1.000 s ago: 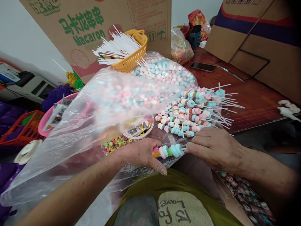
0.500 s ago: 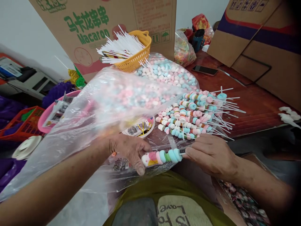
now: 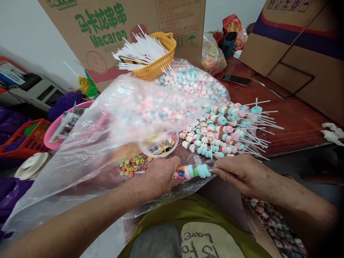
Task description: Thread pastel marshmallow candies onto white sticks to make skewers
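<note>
A skewer of marshmallows (image 3: 200,171) in blue, green and pink lies level between my hands, close to the table's front edge. My left hand (image 3: 162,173) is wrapped round its left end, where a colourful printed wrapper shows beside the fingers. Pinched in my right hand (image 3: 239,173) is the bare stick at the right end. Small coloured rings (image 3: 133,164), like cereal loops, lie left of my left hand. Just behind it stands a clear round tub (image 3: 176,145) with printed packets inside. Finished marshmallow skewers (image 3: 225,130) are piled behind my right hand, sticks pointing right.
A large clear bag of loose marshmallows (image 3: 188,80) spreads over the table. Behind it a yellow basket (image 3: 158,64) holds many white sticks. Cardboard boxes (image 3: 107,21) stand at the back and right. A phone (image 3: 236,80) lies on the table; a pink basin (image 3: 51,134) is at left.
My left hand has turned and closed round the skewer's left end, covering more of it. The small rings have come into sight. My right hand keeps its pinch on the stick.
</note>
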Demonstrator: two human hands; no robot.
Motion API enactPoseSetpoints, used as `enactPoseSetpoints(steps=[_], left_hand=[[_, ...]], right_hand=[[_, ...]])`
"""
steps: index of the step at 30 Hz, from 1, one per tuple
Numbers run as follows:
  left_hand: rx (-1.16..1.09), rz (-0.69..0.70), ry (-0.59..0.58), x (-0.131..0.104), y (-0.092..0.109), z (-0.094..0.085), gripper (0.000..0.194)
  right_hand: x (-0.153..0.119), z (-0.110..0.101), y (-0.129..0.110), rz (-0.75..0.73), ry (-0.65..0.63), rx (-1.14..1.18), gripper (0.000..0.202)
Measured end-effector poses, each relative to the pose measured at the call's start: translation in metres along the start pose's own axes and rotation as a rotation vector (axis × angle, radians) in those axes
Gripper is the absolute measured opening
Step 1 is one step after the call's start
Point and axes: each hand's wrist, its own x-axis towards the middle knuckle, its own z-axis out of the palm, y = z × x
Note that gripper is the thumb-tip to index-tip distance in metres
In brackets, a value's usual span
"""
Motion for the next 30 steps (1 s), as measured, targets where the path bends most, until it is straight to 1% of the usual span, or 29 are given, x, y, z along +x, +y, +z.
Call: enactPoseSetpoints(steps=[2,4,6,8,10,13,16,17,18,19,21,22,23,24,26,27,28,29,30], left_hand=[[0.037,-0.046,0.022,0.002,0.001,0.004,0.031],[-0.017,-0.082,0.003,0.003,0.0,0.007,0.036],[-0.125,-0.074,-0.026,0.004,-0.002,0.006,0.042],[-0.226,-0.013,-0.073,0.004,-0.003,0.003,0.048],[-0.326,0.076,-0.151,0.004,-0.002,0.002,0.051],[-0.506,0.204,-0.304,0.009,0.003,0.004,0.056],[-0.644,0.228,-0.524,0.015,0.006,0.005,0.063],[-0.661,0.225,-0.556,0.017,0.004,0.003,0.067],[-0.664,0.24,-0.543,0.017,0.002,0.0,0.07],[-0.653,0.272,-0.482,0.015,-0.002,-0.004,0.073],[-0.577,0.335,-0.295,0.008,-0.011,-0.013,0.076],[-0.509,0.342,-0.226,0.003,-0.015,-0.016,0.074],[-0.416,0.314,-0.188,-0.002,-0.018,-0.017,0.07],[-0.306,0.252,-0.164,-0.008,-0.02,-0.017,0.063],[-0.113,0.073,-0.076,-0.015,-0.023,-0.011,0.039],[-0.075,0.016,-0.038,-0.017,-0.023,-0.007,0.029],[-0.096,0.007,-0.03,-0.017,-0.025,-0.004,0.023],[-0.175,0.049,-0.069,-0.015,-0.027,-0.001,0.019],[-0.305,0.122,-0.157,-0.013,-0.029,0.001,0.016]], right_hand=[[0.003,0.003,-0.002,0.031,0.016,0.01,0.03],[0.005,0.005,-0.005,0.003,0.044,-0.074,0.028],[0.007,0.006,-0.009,-0.081,0.111,-0.182,0.026],[0.008,0.005,-0.012,-0.2,0.169,-0.247,0.025],[0.011,0.006,-0.015,-0.295,0.176,-0.266,0.024],[0.018,0.012,-0.018,-0.344,0.117,-0.221,0.023],[0.026,0.023,-0.02,-0.346,0.035,-0.096,0.02],[0.028,0.026,-0.019,-0.332,0.004,-0.053,0.02],[0.029,0.028,-0.018,-0.311,-0.018,-0.01,0.021],[0.03,0.028,-0.015,-0.284,-0.028,0.029,0.023],[0.028,0.023,-0.009,-0.215,-0.004,0.084,0.026],[0.027,0.019,-0.005,-0.177,0.018,0.101,0.027],[0.026,0.015,-0.002,-0.14,0.031,0.115,0.027],[0.025,0.011,0.001,-0.107,0.025,0.128,0.027],[0.023,0.006,0.006,-0.051,-0.005,0.138,0.028],[0.022,0.004,0.007,-0.033,-0.013,0.128,0.029],[0.021,0.003,0.008,-0.029,-0.008,0.098,0.029],[0.021,0.002,0.008,-0.048,0.009,0.049,0.029],[0.02,0.001,0.008,-0.089,0.042,-0.019,0.027]])
